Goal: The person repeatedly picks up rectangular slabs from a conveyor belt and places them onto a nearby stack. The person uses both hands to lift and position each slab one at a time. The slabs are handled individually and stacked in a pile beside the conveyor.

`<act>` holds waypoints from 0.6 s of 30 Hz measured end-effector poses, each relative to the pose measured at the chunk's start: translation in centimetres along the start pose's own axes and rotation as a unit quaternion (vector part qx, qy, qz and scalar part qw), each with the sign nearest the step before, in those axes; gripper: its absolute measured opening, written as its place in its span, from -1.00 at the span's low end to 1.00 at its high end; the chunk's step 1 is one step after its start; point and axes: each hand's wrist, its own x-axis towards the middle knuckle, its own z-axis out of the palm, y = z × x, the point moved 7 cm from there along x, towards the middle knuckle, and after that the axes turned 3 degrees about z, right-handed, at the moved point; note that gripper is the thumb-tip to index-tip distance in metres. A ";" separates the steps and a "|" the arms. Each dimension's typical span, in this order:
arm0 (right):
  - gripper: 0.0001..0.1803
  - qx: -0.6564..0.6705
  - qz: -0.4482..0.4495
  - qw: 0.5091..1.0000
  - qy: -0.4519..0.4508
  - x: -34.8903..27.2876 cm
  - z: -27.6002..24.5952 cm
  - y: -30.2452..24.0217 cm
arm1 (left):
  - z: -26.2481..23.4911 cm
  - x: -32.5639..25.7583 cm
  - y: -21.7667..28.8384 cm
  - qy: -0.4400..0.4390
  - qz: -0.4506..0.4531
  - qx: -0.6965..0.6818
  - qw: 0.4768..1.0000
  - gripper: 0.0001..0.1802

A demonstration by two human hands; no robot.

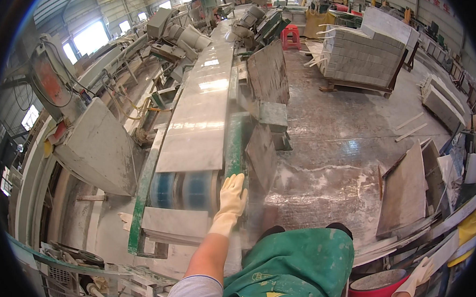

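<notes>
My left hand (233, 196), in a cream rubber glove, lies with its fingers stretched out on the green side rail (236, 148) of a conveyor. Just beyond it, a long, pale, polished stone slab (196, 126) rests on the conveyor. Blue bands (195, 190) show at the near end, between the slab and a pale crosspiece (176, 220). At the lower right my right hand (420, 274), gloved alike, reaches out beside a red bucket (359, 295). Its fingers look extended, and I see nothing held in them.
Motor-driven machine heads (192, 37) flank the conveyor farther off. Stone blocks (357, 56) are stacked on a pallet at the back right, near a red stool (290, 36). Leaning slabs (403, 191) stand on my right. A large grey panel (99, 147) is on the left.
</notes>
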 end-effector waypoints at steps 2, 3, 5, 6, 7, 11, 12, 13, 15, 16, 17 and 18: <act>-0.35 0.005 0.004 1.000 -0.013 -0.3 -0.3 -0.3 | 0.1 0.0 0.0 -0.003 -0.003 -0.006 1.000 -0.40; -0.35 0.002 0.015 1.000 -0.016 -0.5 -0.5 -0.2 | 0.1 0.0 -0.1 -0.008 -0.006 -0.007 1.000 -0.40; -0.33 0.014 0.045 0.998 -0.044 -1.2 -0.4 -0.2 | 0.3 0.1 -0.1 -0.019 -0.013 -0.008 1.000 -0.40; -0.33 0.023 0.062 0.997 -0.050 -1.4 -0.6 -0.1 | 0.1 0.2 0.1 -0.009 -0.003 -0.005 1.000 -0.40; -0.32 0.015 0.065 0.996 -0.064 -1.5 -0.6 -0.1 | 0.0 0.2 0.2 0.001 0.007 -0.002 1.000 -0.40; -0.32 0.019 0.065 0.995 -0.073 -1.7 -1.1 -0.4 | -0.4 0.3 0.5 0.015 0.010 -0.015 1.000 -0.41; -0.32 0.014 0.067 0.995 -0.072 -1.9 -1.2 -0.3 | -0.4 0.3 0.5 0.016 0.013 -0.011 1.000 -0.41; -0.33 0.022 0.062 0.995 -0.076 -2.0 -1.2 -0.4 | -0.4 0.3 0.5 0.011 0.012 -0.010 1.000 -0.41; -0.33 0.017 0.064 0.995 -0.075 -2.3 -1.5 -0.3 | -0.2 0.3 0.5 0.004 0.009 -0.008 1.000 -0.42; -0.33 0.017 0.069 0.995 -0.069 -2.4 -1.6 -0.3 | -0.2 0.3 0.4 0.004 0.004 -0.006 1.000 -0.42; -0.33 0.020 0.067 0.995 -0.076 -2.7 -1.7 -0.3 | -0.1 0.3 0.3 0.008 -0.001 -0.005 1.000 -0.42; -0.32 0.016 0.069 0.994 -0.083 -2.8 -1.7 -0.4 | -0.4 0.3 0.6 0.033 0.024 0.003 0.999 -0.42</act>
